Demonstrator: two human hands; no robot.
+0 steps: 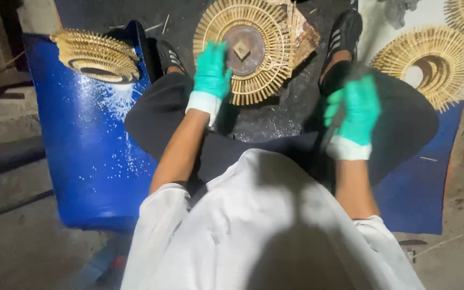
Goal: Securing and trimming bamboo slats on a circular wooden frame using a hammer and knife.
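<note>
Both my hands wear teal gloves with white cuffs. My left hand (211,70) rests on the near edge of a round sunburst frame of bamboo sticks (264,86), which lies on the dark ground between my feet. A brown disc (253,45) with a small square block sits at the frame's middle. My right hand (356,110), blurred, hovers over my right knee and seems to grip a dark slim tool (333,126); what the tool is cannot be told.
A stack of similar bamboo rings (96,53) sits on a blue mat (89,145) at left. Two more sunburst frames (430,62) lie at right, one on a white sheet. My black shoes (343,32) flank the work. Grey concrete floor surrounds.
</note>
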